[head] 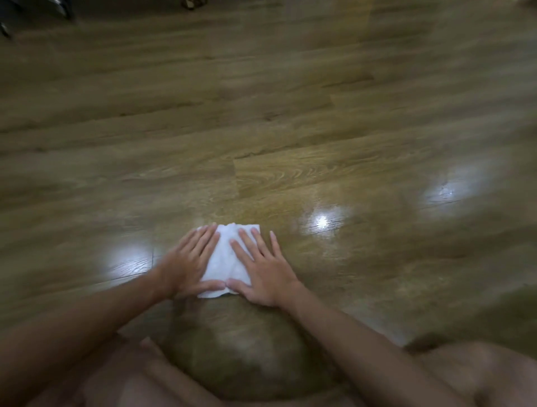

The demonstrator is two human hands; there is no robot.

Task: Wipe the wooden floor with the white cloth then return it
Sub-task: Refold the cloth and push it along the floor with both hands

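Head view, white cloth flat on wooden floor, under both hands: left hand, right hand

Showing no readable text, label, brand, number or sign anywhere, on floor, cloth or elsewhere.

Dark metal furniture legs are seen at the far top left edge, blurred. A dark object is partly cut off at the top edge, centre-left; its nature cannot be told.
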